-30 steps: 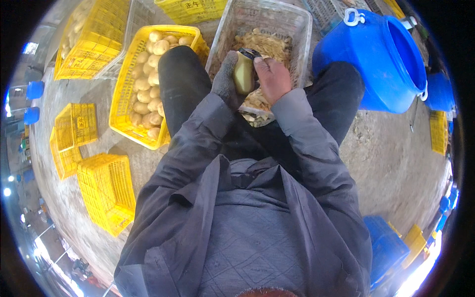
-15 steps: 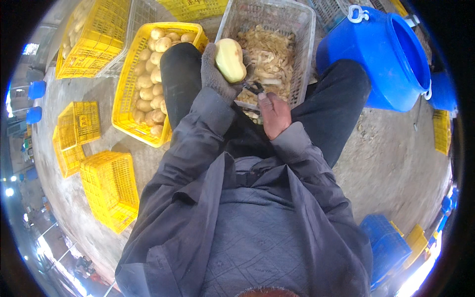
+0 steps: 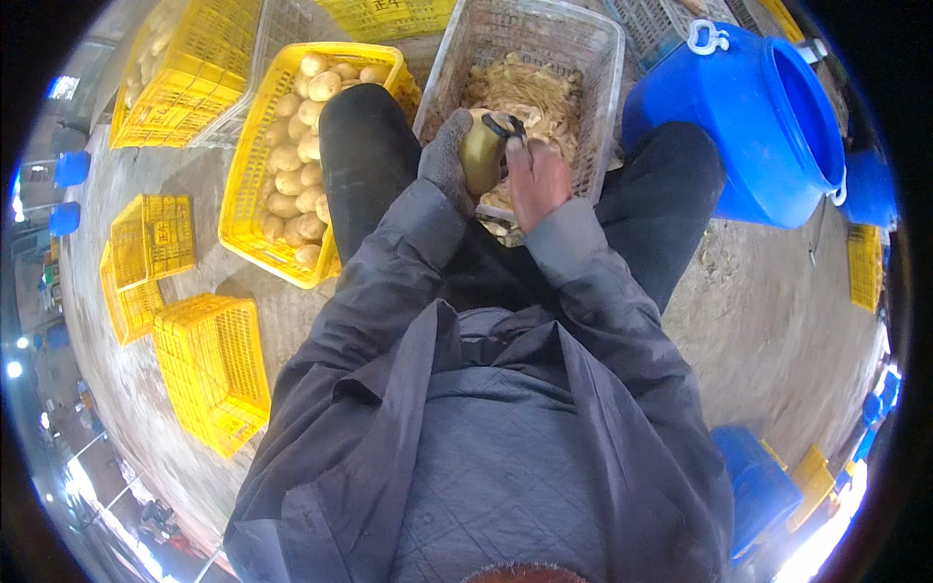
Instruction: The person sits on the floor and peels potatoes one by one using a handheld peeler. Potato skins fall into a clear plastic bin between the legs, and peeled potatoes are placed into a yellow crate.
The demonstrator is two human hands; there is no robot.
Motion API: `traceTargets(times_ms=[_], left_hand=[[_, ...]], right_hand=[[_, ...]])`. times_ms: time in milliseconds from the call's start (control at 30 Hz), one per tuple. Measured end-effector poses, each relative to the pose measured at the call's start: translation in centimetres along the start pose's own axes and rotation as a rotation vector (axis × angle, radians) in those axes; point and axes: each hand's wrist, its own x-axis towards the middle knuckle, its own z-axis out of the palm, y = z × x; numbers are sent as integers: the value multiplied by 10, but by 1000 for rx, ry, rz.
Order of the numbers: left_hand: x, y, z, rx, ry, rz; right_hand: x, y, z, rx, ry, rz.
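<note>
In a grey knit glove, my left hand (image 3: 445, 160) is closed around a large pale-yellow potato (image 3: 479, 163), mostly peeled. Bare fingers of my right hand (image 3: 538, 183) grip a black peeler (image 3: 502, 125), whose head lies against the potato's upper right side. My fingers hide part of the peeler's handle. Under both hands, between my knees, stands a grey plastic crate (image 3: 614, 107) holding a heap of brownish and pale peelings (image 3: 530, 92).
Left of my knee, a yellow crate (image 3: 233, 219) is full of unpeeled potatoes (image 3: 289, 182). A blue barrel (image 3: 714, 117) leans by my right knee. Stacked crates (image 3: 190, 83) stand at the far left, and yellow crates (image 3: 209, 364) sit on the concrete floor nearer me.
My right hand has moved up, bringing the peeler from below the potato onto its upper right side. My left hand has shifted slightly right and down, turning the potato.
</note>
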Motion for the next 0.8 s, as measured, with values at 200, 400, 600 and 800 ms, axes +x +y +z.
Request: traceTargets(times_ms=[200,400,600,800], left_hand=[[5,8,3,-123,292,59],[2,27,13,-401,179,55],[3,20,8,-224,227,145],[9,5,1,-126,74,160]], right_hand=[[-48,3,-5,-145,-111,-139],[-66,29,-15,-206,-112,-192],[-37,2,-23,-97,-67,-30],[-7,-26,-5,-43,75,-154]])
